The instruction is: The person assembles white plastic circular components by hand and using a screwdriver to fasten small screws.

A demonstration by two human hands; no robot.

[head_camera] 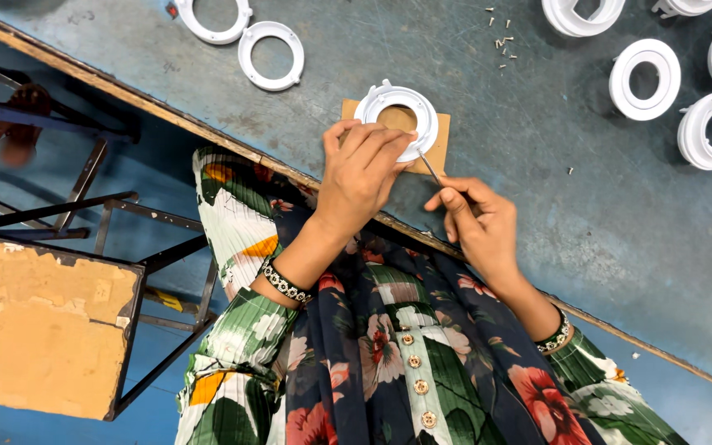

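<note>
A white plastic ring (397, 111) lies on a small brown cardboard square (442, 136) near the table's front edge. My left hand (360, 173) presses down on the ring's near rim, fingers curled over it. My right hand (475, 222) pinches a thin metal screwdriver (430, 167), whose tip touches the ring's right near side. Both wrists wear beaded bracelets, and flowered sleeves cover my forearms.
More white rings lie at the back left (269, 55) and in a cluster at the back right (644, 78). Several small screws (500, 41) are scattered behind the cardboard. A metal-framed stool with a worn tan top (43, 330) stands to my left below the grey table (537, 165).
</note>
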